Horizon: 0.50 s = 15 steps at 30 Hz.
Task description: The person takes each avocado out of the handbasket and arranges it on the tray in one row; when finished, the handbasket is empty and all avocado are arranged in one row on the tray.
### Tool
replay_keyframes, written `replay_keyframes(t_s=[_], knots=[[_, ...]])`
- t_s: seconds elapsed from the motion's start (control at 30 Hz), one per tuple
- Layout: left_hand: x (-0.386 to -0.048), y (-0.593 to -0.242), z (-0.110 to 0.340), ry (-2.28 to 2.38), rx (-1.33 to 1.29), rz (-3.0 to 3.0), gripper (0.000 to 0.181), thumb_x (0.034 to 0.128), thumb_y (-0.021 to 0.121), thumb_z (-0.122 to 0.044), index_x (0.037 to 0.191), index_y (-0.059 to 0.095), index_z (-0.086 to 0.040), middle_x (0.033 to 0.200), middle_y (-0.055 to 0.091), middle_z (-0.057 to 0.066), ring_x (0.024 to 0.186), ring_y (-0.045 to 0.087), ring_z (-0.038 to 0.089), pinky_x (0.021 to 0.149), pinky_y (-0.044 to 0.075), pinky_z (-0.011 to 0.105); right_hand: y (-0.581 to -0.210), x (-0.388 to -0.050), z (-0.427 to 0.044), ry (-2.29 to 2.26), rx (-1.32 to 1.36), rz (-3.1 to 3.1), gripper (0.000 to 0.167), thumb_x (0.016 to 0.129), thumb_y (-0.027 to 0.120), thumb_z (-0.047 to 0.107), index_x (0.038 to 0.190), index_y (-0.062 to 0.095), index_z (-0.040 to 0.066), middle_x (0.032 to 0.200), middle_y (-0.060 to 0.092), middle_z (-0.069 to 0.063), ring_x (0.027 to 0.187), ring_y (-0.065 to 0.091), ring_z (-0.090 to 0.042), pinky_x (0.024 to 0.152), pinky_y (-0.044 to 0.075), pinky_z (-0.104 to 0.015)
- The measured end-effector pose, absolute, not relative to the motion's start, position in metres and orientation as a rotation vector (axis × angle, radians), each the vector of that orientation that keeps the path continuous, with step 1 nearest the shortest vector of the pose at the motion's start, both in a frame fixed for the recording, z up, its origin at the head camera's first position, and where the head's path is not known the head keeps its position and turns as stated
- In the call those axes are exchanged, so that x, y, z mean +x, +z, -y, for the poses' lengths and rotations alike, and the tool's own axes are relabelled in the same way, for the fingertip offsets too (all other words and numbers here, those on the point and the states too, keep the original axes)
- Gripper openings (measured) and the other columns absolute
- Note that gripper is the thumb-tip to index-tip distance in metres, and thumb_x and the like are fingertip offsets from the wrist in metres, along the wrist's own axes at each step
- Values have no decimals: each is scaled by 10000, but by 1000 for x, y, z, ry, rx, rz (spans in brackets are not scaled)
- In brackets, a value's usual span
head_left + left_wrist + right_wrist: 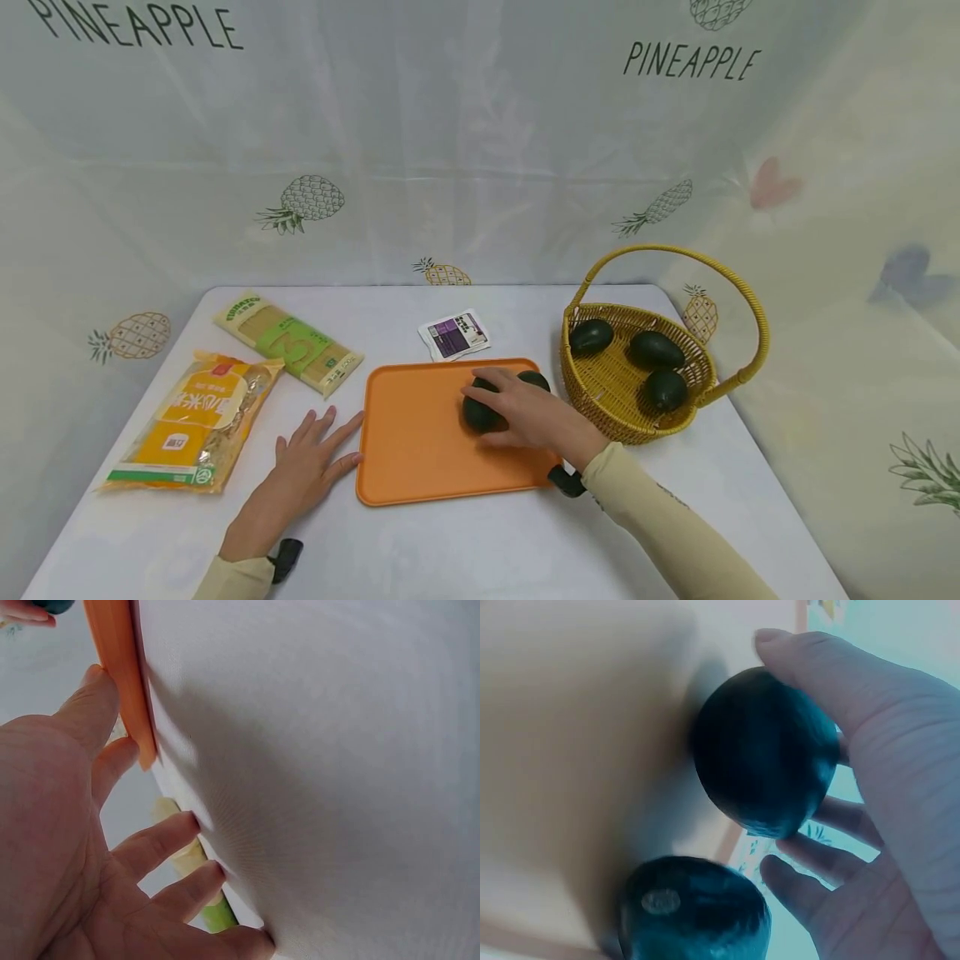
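Note:
My right hand [536,414] reaches over the orange tray [412,454] and grips a dark green avocado [761,754] between thumb and fingers. A second avocado [694,915] with a small oval sticker lies on the tray close by; in the head view it is partly hidden behind the hand. My left hand [303,467] lies at the tray's left edge with its fingers spread. Its thumb [90,705] and index finger touch the orange rim, while the other fingertips rest on the white tabletop.
A yellow wicker basket [573,387] with a tall handle stands at the right, holding several avocados. On the left lie an orange-labelled food bag [198,425] and a green-labelled noodle pack [288,342]. A small purple-and-white packet [453,335] lies behind the tray.

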<state>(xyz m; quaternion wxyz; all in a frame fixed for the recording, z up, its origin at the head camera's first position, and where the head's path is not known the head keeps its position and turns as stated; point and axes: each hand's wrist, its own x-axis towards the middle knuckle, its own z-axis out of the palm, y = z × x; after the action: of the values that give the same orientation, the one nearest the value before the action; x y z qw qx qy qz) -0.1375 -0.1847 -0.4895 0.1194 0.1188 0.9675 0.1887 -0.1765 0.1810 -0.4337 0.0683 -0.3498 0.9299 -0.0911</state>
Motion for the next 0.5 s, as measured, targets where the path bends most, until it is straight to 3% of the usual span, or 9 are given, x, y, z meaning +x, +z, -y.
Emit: replay_keyframes(t_s=[0.3, 0.5], knots=[[-135, -495, 186, 554, 408, -2908, 643, 1036, 659, -485, 1607, 502, -235, 1655, 416, 321, 1541, 298, 631, 1111, 238, 925, -440, -176, -169, -337, -1090, -2823, 720, 987, 750, 512, 1572, 543, 145, 1649, 460, -185, 1526, 466, -382, 1177, 532, -493], [-136, -494, 186, 556, 392, -2886, 655, 1040, 643, -513, 1616, 489, -243, 1672, 391, 319, 1552, 273, 631, 1123, 217, 923, -444, -177, -164, -292, -1106, -2832, 621, 1015, 754, 408, 1539, 572, 130, 1628, 478, -191, 1505, 476, -396, 1157, 549, -478]])
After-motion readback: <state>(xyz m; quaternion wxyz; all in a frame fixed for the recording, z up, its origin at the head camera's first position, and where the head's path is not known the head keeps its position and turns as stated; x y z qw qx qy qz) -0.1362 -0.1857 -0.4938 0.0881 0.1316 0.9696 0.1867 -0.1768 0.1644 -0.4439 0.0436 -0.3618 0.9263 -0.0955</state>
